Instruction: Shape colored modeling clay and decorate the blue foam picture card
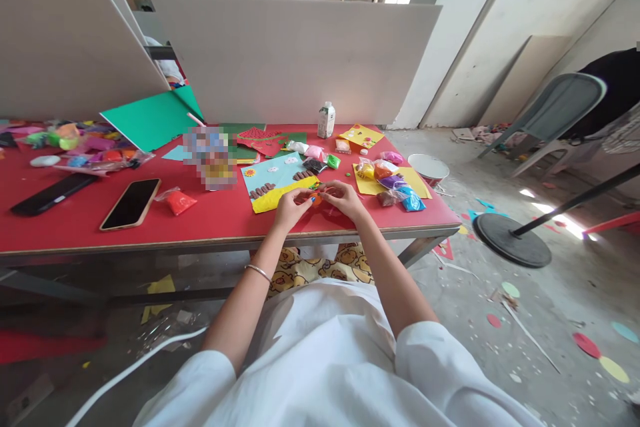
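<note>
My left hand (294,207) and my right hand (346,199) meet above the front edge of the red table, fingers closed round a small piece of orange clay (316,199). My fingers partly cover it. Just behind them lies a clay picture (273,177) on light blue card, with a yellow strip along the bottom, brown rolled shapes, clouds and a sun. Small green bits sit by my fingertips at its right corner. To the right, several bags of coloured clay, including a blue one (412,199) and a purple one (391,182), rest on yellow card (420,179).
Left on the red table (220,217) are a phone (131,204), a bag of red clay (178,201) and a black case (53,195). A milk bottle (327,120) stands at the back before a white board (290,60). A round-based stand (513,240) is on the floor at right.
</note>
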`<state>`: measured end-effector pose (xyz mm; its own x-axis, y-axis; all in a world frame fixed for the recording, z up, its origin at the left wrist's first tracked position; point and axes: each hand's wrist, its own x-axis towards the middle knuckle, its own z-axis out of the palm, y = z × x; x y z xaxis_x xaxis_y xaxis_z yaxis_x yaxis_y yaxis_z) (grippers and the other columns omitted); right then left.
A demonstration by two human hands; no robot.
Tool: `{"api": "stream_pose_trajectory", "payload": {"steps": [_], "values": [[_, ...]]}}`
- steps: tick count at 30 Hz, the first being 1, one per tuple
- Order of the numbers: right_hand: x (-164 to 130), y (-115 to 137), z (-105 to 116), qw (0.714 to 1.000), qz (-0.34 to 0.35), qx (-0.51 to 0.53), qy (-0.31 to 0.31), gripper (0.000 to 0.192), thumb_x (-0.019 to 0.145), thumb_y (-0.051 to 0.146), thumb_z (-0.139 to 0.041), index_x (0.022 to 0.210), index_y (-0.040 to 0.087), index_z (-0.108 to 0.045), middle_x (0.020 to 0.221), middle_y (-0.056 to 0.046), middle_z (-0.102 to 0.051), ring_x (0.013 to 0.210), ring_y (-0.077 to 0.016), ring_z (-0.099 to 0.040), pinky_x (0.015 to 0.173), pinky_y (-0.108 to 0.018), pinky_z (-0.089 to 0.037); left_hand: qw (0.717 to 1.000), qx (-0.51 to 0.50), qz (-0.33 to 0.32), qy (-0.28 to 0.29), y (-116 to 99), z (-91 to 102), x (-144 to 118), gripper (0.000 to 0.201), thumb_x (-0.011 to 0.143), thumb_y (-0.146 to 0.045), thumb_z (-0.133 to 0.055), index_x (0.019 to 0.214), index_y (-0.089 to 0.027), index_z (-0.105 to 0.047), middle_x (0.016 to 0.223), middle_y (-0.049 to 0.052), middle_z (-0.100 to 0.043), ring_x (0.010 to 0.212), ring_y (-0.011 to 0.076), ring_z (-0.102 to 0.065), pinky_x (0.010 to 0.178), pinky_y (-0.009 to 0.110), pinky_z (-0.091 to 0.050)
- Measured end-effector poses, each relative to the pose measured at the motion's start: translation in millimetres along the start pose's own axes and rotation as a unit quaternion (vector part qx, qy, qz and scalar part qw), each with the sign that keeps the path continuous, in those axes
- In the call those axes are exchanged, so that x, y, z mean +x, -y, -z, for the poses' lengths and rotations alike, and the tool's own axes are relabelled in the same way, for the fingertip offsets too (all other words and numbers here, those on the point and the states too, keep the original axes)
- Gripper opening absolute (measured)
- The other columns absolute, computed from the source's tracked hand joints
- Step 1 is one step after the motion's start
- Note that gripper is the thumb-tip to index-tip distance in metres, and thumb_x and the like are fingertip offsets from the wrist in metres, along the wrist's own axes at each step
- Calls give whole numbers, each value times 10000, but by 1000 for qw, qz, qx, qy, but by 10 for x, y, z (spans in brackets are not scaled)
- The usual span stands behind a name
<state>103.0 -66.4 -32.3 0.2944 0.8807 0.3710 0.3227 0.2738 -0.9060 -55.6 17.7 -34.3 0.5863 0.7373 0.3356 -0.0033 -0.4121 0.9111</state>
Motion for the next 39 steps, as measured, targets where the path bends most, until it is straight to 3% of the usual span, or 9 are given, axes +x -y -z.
{"api": "stream_pose_trajectory", "payload": {"steps": [39], "values": [[14,-60,-3,999,7,-28,-26,370,689,542,-715,747,180,-666,808,-66,-695,746,-206,-659,721,-336,-537,999,24,-27,9,-85,12,-27,185,748,-231,-630,896,-150,-706,924,73,-736,808,176,-674,687,267,-533]]}}
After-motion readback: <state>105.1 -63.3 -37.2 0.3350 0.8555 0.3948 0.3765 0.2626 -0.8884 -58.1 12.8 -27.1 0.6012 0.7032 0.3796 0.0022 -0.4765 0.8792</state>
